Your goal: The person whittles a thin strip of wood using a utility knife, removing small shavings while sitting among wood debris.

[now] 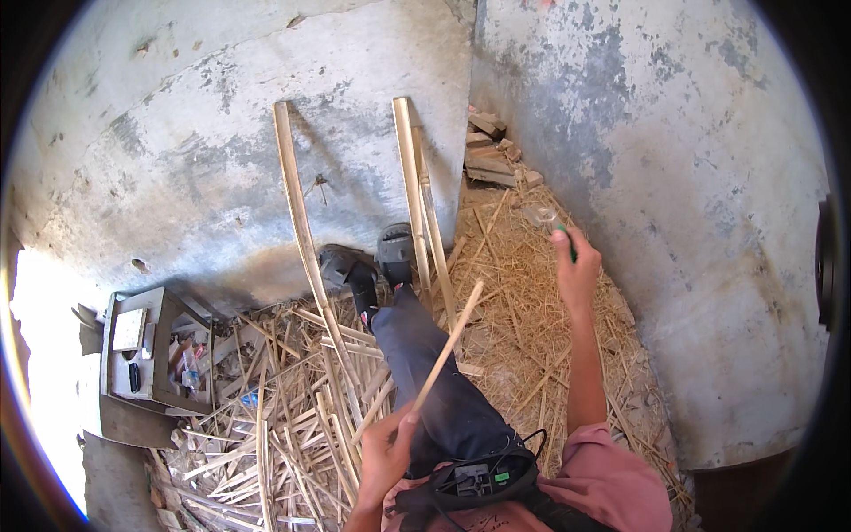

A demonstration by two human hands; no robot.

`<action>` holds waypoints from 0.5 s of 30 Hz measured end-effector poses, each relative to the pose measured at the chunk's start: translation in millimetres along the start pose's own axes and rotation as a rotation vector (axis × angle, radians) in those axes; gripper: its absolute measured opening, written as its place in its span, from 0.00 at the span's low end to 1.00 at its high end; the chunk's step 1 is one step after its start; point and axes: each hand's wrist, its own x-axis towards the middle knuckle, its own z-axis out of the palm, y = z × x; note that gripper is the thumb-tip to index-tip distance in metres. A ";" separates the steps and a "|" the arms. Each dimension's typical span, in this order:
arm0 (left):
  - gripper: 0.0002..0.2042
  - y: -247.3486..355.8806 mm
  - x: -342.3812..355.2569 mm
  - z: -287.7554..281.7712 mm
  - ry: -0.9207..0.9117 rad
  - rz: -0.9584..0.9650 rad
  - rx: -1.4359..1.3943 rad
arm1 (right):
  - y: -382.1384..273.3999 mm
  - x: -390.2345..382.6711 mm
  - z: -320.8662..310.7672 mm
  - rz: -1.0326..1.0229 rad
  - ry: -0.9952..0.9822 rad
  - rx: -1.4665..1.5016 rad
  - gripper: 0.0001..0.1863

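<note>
Across the floor (503, 379) I saw pale wooden strips (263, 470) heaped crosswise to the left and straw-coloured shavings (523, 297) spread to the right, with bricks (490, 162) piled in the corner. A wooden cabinet (152, 381) stood beside the strips, a pale board (130, 329) and a small black object (135, 377) lying on its top.

Open air lies between the left hand (388, 454) at lower centre and the right hand (578, 266) right of centre, above the straw-like shavings (523, 306); the held wooden strip (450, 348) slants up into that gap's left side. Trousered legs (409, 341) and tall leaning slats (293, 186) break up the way across the centre. The grey wall (638, 177) bounds the right hand's side, while a wooden cabinet (158, 355) and a slat pile (263, 470) crowd the lower left.
</note>
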 end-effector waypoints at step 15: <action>0.24 17.5 48.3 10.0 -0.168 -0.064 -0.311 | -109.3 -107.8 30.2 -0.503 -0.437 0.239 0.16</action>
